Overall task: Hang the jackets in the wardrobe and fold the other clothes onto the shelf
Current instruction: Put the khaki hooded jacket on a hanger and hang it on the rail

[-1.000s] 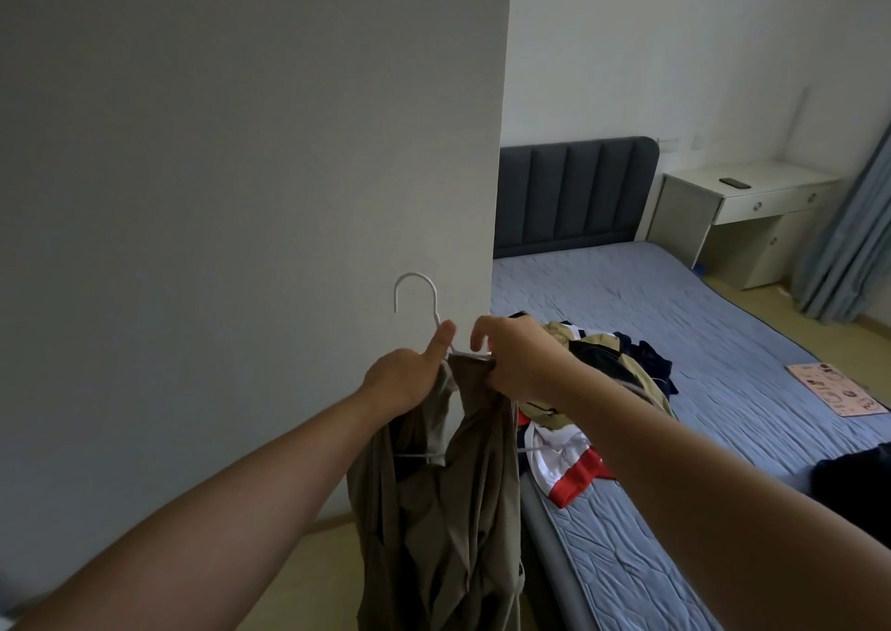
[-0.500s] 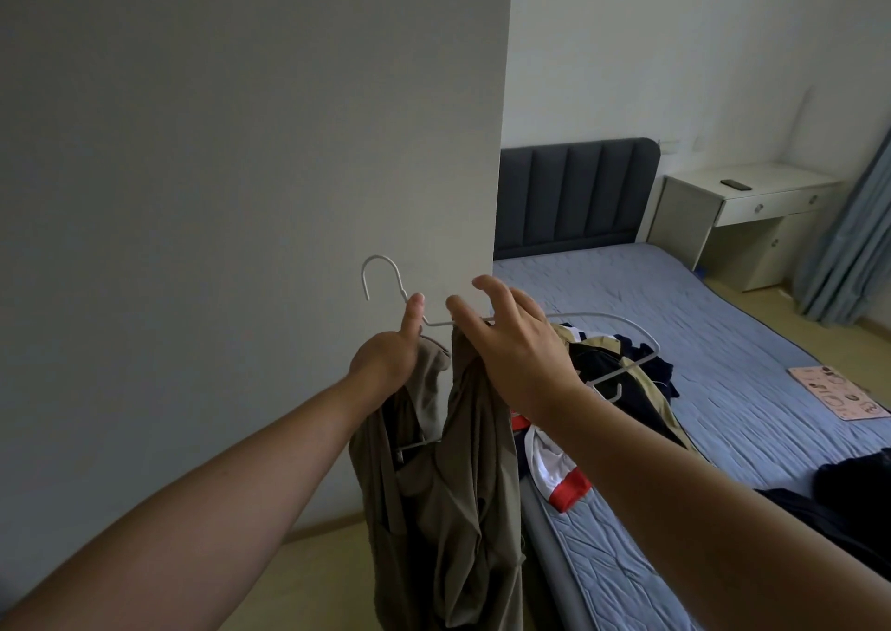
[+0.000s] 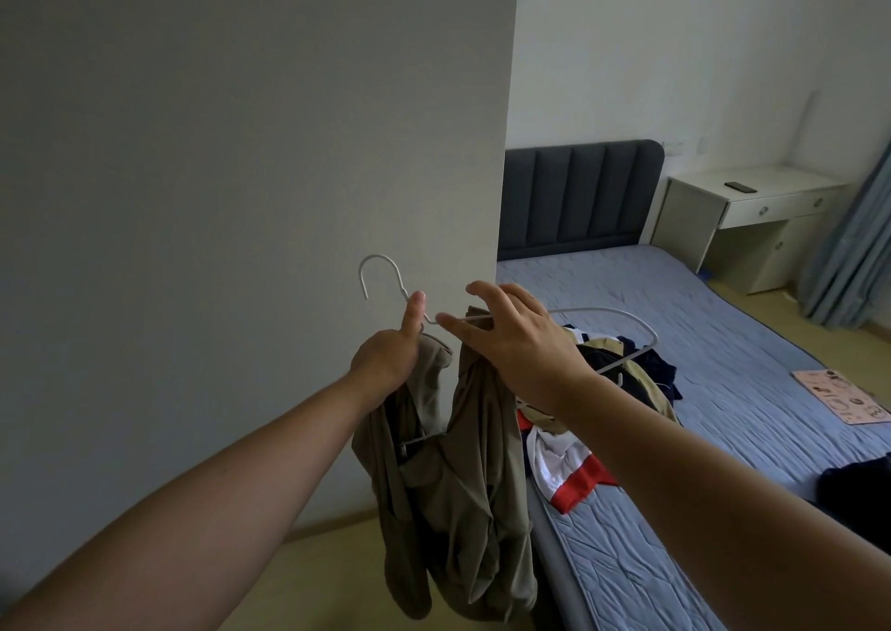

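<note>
Here, the left hand (image 3: 385,360) clasps the collar of an olive-brown fabric jacket (image 3: 463,466) and the neck of a white wire hanger (image 3: 602,311), beside the left edge of the blue quilted bed (image 3: 723,341). The right hand (image 3: 523,348) covers the hanger's shoulder; its grasp cannot be told, palm side hidden.
</note>
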The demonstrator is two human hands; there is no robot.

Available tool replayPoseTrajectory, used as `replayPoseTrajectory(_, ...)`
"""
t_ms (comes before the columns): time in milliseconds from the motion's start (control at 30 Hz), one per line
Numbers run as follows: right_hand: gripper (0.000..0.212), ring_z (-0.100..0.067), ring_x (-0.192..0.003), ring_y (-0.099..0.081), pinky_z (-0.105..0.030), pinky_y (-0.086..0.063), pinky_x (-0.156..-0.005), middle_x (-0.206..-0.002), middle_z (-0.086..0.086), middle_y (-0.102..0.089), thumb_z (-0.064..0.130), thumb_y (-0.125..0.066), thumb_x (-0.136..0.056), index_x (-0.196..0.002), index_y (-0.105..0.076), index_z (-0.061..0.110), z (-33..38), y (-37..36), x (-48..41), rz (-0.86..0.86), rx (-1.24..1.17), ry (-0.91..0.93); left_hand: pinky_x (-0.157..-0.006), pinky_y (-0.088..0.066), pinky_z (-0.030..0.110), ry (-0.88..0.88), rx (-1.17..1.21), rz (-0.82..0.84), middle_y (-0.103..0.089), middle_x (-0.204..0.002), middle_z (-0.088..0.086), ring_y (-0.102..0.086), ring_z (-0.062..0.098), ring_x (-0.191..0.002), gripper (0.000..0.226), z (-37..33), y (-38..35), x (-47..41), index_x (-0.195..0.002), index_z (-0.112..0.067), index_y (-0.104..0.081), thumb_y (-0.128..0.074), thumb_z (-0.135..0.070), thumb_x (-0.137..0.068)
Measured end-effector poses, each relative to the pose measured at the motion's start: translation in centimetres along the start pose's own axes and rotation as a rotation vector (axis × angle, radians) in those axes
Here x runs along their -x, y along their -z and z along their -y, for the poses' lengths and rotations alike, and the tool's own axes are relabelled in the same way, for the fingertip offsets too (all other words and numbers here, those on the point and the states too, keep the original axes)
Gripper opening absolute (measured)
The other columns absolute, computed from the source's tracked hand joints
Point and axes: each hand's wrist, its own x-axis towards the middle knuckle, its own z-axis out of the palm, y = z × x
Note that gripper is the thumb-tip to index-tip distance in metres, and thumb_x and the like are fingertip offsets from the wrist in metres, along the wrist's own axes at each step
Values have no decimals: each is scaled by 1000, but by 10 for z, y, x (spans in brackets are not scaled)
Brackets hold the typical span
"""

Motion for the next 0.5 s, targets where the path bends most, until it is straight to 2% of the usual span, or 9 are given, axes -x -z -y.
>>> replayPoseTrajectory(67,67,-31,-113,-56,-35,-53,-90,-140,-17,-50,9,-77,-76,-138,-60,28,-2,2,-1,1,32,48,-58,-30,21,13,9,-2,-48,-70,-8,-45,2,-66,86,1,2,-2,-86,-25,-59,-3,-89,-82)
replayPoseTrajectory(200,54,-30,-110,-58,-34,-55,-87,-138,-12,-52,19,-86,-73,-124,-69,23,1,4,-3,75,41,9,-57,-31,23,16,3,-19,-51,-69,-7,-48,4,-66,82,2,2,-3,-78,-29,-59,-4,-91,-80)
replayPoseTrajectory(267,39,-27,-116,-56,-31,-54,-90,-135,-8,-55,25,-88,-75,-111,-74,19,2,3,-2,104,74,-8,-56,-32,23,24,9,-25,-51,-67,-7,-48,5,-64,83,4,2,-2,-78,-30,-57,-3,-93,-77)
replayPoseTrajectory(333,23,-26,-117,-56,-29,-53,-91,-130,-7,-58,23,-88,-77,-94,-75,15,2,4,-1,107,55,-13,-56,-34,24,43,8,-33,-52,-66,-5,-49,7,-63,92,6,2,-3,-76,-24,-60,-2,-95,-74)
replayPoseTrajectory(367,21,-26,-116,-57,-29,-53,-90,-126,-7,-61,22,-89,-75,-88,-75,14,3,5,0,90,48,-16,-57,-35,24,53,9,-40,-53,-66,-5,-50,8,-63,95,8,2,-4,-77,-22,-61,-2,-96,-73)
replayPoseTrajectory(400,22,-27,-114,-59,-32,-53,-92,-123,-8,-62,21,-90,-73,-86,-74,14,3,6,0,72,53,-14,-57,-36,25,61,19,-44,-55,-66,-4,-52,9,-64,97,9,2,-4,-77,-22,-62,-1,-98,-71)
replayPoseTrajectory(433,21,-28,-116,-59,-38,-50,-101,-124,-9,-62,20,-90,-73,-86,-75,15,4,6,-1,62,65,2,-58,-37,26,70,35,-50,-56,-68,-4,-52,9,-65,99,9,3,-4,-75,-22,-62,-1,-100,-67)
replayPoseTrajectory(467,17,-30,-122,-56,-47,-40,-113,-130,-11,-59,18,-86,-75,-88,-75,17,5,5,-1,58,74,34,-61,-39,28,85,66,-53,-58,-73,-3,-54,10,-68,101,9,4,-5,-77,-23,-62,0,-102,-64)
replayPoseTrajectory(500,13,-33,-132,-49,-54,-26,-121,-138,-11,-55,19,-80,-79,-90,-76,19,7,5,-1,61,76,65,-67,-41,31,105,119,-53,-62,-84,-1,-58,13,-77,106,8,5,-6,-88,-24,-67,0,-102,-62)
